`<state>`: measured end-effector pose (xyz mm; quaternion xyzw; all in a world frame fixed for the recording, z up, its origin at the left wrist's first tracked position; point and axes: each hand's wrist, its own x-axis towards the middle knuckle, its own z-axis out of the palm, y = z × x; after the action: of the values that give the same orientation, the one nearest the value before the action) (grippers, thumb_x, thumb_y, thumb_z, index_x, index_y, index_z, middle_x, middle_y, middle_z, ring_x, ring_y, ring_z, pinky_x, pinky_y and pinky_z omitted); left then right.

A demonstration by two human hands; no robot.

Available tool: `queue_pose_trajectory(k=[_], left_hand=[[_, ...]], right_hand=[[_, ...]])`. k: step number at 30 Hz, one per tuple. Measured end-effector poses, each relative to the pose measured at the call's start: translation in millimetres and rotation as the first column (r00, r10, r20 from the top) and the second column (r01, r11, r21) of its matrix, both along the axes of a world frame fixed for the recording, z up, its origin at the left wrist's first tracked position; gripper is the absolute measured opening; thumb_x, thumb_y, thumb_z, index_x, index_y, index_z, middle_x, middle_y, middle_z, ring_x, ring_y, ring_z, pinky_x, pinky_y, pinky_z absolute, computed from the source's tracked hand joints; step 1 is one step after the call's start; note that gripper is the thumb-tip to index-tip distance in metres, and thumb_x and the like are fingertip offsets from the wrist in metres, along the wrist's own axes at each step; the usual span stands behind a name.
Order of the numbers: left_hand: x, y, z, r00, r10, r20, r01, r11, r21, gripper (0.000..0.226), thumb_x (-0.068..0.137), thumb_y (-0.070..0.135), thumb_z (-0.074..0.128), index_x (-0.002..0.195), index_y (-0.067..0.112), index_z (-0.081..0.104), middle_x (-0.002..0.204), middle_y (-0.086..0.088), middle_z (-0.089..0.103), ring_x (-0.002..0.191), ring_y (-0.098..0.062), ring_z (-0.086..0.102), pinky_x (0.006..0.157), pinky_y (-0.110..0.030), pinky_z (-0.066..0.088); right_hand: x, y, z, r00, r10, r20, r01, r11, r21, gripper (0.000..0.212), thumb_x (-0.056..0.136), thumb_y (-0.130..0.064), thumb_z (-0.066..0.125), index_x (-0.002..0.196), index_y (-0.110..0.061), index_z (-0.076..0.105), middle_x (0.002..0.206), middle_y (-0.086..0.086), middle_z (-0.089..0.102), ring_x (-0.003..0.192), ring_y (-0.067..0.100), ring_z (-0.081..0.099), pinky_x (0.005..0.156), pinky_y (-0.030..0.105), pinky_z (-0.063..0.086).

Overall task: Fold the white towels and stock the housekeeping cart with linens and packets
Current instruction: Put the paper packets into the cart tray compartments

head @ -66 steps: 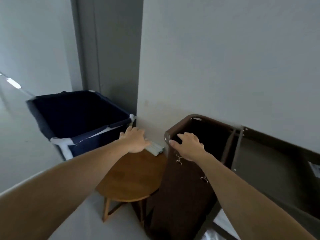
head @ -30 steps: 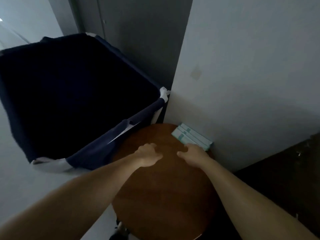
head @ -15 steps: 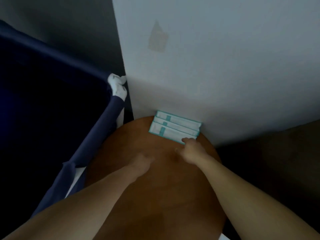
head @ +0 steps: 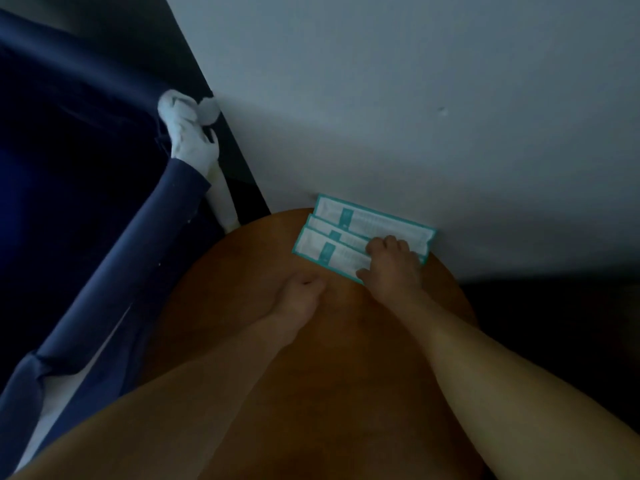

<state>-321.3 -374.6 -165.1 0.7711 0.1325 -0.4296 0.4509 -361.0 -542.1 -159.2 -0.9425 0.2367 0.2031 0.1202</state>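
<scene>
The worktop (head: 346, 375) is a round disc of smooth, warm-brown wood with its far edge pushed up against a matte, pale grey wall (head: 415, 98). At that far edge lie three packets (head: 349, 233). They are flat, thin rectangles, white with teal borders and a small teal block of print on each. They are fanned so that each overlaps the next, and the farthest one touches the foot of the wall.

To the left stands a laundry hamper (head: 114, 271) of soft navy fabric, its rim rolled into a thick hem. At its near corner a knot of white cloth (head: 188, 133) is tied above a white frame post (head: 223, 199).

The right hand (head: 393, 268) is on the right-hand end of the packets. Its fingers are bent down over the tops of the two nearer ones and its thumb is tucked at the near edge of the nearest, so it grips them while they lie flat on the wood. The left hand (head: 299, 296) rests on the bare wood just beside the packets without touching them. Its fingers are loosely curled under and it holds nothing.
</scene>
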Motion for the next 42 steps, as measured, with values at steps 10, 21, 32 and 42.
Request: queue_pose_trajectory(k=[10, 21, 32, 42], left_hand=[[-4, -10, 13, 0.950, 0.235, -0.204, -0.269, 0.950, -0.160, 0.018, 0.099, 0.031, 0.057, 0.107, 0.017, 0.065, 0.097, -0.002, 0.069, 0.086, -0.017, 0.064, 0.069, -0.031, 0.053], [2, 13, 5, 0.914, 0.363, -0.183, -0.401, 0.878, -0.260, 0.010, 0.099, 0.016, 0.058, 0.106, 0.017, 0.065, 0.104, -0.007, 0.071, 0.094, -0.023, 0.067, 0.076, -0.037, 0.058], [-14, 38, 24, 0.926, 0.366, -0.092, -0.377, 0.909, -0.176, 0.018, 0.095, 0.007, 0.063, 0.113, 0.006, 0.065, 0.100, -0.011, 0.071, 0.085, -0.023, 0.068, 0.073, -0.036, 0.058], [-30, 47, 137, 0.947, 0.317, -0.050, -0.315, 0.887, -0.337, 0.015, 0.091, 0.013, 0.068, 0.106, 0.011, 0.071, 0.096, -0.008, 0.077, 0.092, -0.030, 0.073, 0.090, -0.049, 0.057]], right_hand=[[0, 13, 7, 0.923, -0.370, -0.108, 0.351, 0.690, 0.633, 0.021, 0.078, -0.031, 0.083, 0.068, -0.018, 0.069, 0.073, -0.004, 0.071, 0.073, 0.013, 0.065, 0.062, 0.022, 0.047], [5, -4, -9, 0.980, -0.105, 0.168, 0.092, 0.992, 0.085, 0.050, 0.088, -0.036, 0.069, 0.131, -0.015, 0.056, 0.129, 0.015, 0.052, 0.121, 0.036, 0.046, 0.098, 0.044, 0.041], [-21, 26, 0, 0.953, -0.292, -0.076, 0.293, 0.835, 0.465, 0.045, 0.077, -0.031, 0.084, 0.113, -0.009, 0.069, 0.106, 0.012, 0.071, 0.100, 0.032, 0.068, 0.080, 0.033, 0.053], [-44, 60, 135, 0.779, -0.622, 0.081, 0.310, 0.493, 0.813, 0.015, 0.086, -0.016, 0.077, 0.079, -0.023, 0.066, 0.084, -0.001, 0.072, 0.062, 0.002, 0.067, 0.056, 0.019, 0.054]])
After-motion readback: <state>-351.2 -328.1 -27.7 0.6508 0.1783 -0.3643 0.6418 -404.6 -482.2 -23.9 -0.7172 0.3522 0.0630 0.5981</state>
